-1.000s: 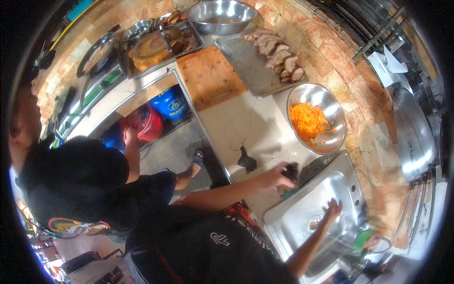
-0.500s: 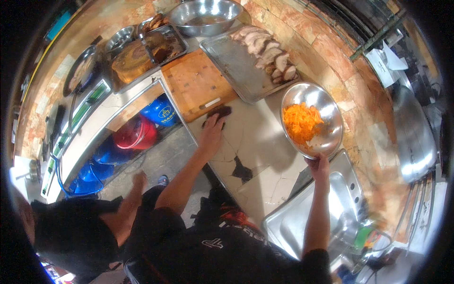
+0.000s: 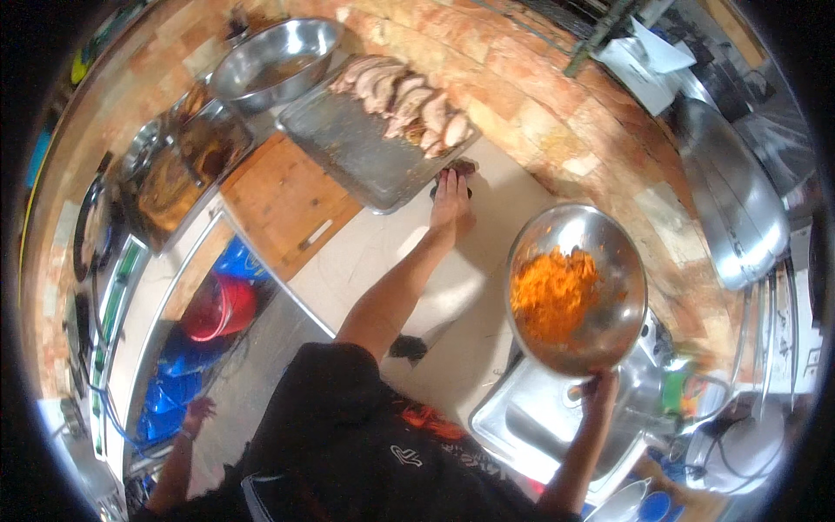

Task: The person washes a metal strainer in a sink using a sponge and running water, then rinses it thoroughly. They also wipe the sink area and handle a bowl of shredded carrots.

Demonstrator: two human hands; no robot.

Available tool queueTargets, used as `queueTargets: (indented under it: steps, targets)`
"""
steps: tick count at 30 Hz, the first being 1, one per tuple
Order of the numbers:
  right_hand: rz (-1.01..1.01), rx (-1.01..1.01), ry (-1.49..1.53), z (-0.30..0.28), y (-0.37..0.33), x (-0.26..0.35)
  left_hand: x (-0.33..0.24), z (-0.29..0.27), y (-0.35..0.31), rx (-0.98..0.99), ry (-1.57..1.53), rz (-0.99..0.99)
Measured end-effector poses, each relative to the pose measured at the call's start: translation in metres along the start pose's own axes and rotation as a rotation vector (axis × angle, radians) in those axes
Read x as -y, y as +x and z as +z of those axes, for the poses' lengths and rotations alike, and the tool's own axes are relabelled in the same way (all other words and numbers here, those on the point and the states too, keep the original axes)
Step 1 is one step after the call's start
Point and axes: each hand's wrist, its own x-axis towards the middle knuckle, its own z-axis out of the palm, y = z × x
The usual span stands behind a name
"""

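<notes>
In my right hand (image 3: 598, 391) is the rim of a wide steel bowl (image 3: 622, 287), tilted above the sink's far edge. Orange shreds that look like grated carrot (image 3: 557, 291) lie inside it, toward the left. My left hand (image 3: 452, 204) reaches far across the pale counter (image 3: 409, 261) and presses a dark, crumpled rag (image 3: 465, 165) against it. The rag is mostly covered by my fingers, and its exact kind is hard to make out. Just left of that hand lies a metal tray (image 3: 335, 148) with sliced meat (image 3: 404, 100) along its far right side.
A wooden cutting board (image 3: 287, 204) lies left of the tray, with a large steel bowl (image 3: 278, 65) behind. The steel sink (image 3: 531, 409) is at the near right. Buckets (image 3: 222, 309) stand below the counter at left, near another person's hand (image 3: 200, 413). Tiled wall (image 3: 522, 96) runs behind.
My left hand has slid the dark rag from beside the cutting board to the far counter, right of the tray. The bowl stays in my right hand, now over the sink's edge. The view has shifted.
</notes>
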Motion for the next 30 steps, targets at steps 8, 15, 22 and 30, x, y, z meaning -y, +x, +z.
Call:
queueTargets:
  steps: [8,15,22,30]
  targets:
    - [0.053,-0.233,0.145,-0.050,-0.076,-0.028,-0.027,0.052,0.053,0.190,-0.055,0.304]
    - [0.117,-0.327,0.143,-0.072,-0.106,-0.049,-0.047,-0.018,0.014,0.029,-0.253,0.150]
    - [0.073,-0.368,0.150,-0.075,-0.126,-0.056,-0.044,-0.006,-0.005,-0.003,0.168,-0.203]
    - [-0.068,-0.093,0.864,-0.235,-0.004,-0.063,-0.042,0.039,0.073,-0.007,0.283,-0.130]
